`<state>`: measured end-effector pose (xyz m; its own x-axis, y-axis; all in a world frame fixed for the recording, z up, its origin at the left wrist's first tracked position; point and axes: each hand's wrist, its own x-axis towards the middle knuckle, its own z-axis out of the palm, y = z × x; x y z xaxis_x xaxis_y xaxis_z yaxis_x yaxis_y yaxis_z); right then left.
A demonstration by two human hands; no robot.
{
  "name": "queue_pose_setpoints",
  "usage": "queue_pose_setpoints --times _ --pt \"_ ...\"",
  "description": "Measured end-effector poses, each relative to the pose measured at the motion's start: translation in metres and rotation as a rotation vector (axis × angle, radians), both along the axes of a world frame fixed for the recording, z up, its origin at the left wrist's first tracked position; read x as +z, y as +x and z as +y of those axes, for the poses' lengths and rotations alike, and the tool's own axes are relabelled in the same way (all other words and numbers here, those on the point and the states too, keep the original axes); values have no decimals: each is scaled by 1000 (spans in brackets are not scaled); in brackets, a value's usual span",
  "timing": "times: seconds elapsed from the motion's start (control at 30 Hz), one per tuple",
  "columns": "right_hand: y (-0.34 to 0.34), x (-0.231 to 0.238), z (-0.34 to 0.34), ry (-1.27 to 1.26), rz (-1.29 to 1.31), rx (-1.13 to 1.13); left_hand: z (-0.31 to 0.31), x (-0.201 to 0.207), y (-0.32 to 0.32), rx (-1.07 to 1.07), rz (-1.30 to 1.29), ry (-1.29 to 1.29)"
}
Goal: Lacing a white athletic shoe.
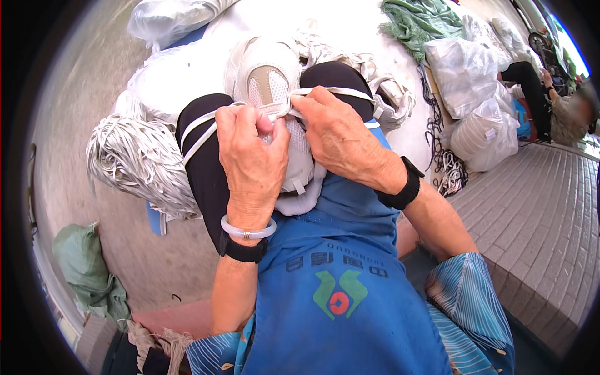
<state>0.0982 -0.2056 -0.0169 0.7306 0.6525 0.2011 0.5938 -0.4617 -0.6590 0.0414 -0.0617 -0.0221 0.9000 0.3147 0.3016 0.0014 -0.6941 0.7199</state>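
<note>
A white and beige sneaker (267,78) rests between my knees, its toe pointing away from me. My left hand (249,153) is closed over the lacing area, thumb and fingers pinching the white shoelace (201,129). Close beside it, my right hand (342,139) pinches the lace too, near the shoe's eyelets. One end of lace trails left over my left knee, and another runs right across my right knee. The fingertips partly hide the eyelets. Below my hands, the pale heel collar (301,201) of the sneaker shows against my blue apron (294,269).
A thick bundle of white laces (134,156) lies left of my knees on a white-covered surface. More white shoes (395,97) sit beyond my right knee. Filled clear plastic bags (462,75) and a green net sack (422,25) stand farther right, near another person (565,115).
</note>
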Motion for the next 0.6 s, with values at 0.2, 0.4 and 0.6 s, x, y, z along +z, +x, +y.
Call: queue_pose_setpoints --times 0.2,0.4,0.6 --pt "-3 -1 -2 58 -7 13 2 -4 -4 2 -47 -14" --pt "-13 6 1 83 27 -31 2 -1 -11 -14 -116 -28" --pt "-27 12 6 38 -32 -69 -1 -4 -22 -58 -112 -16"
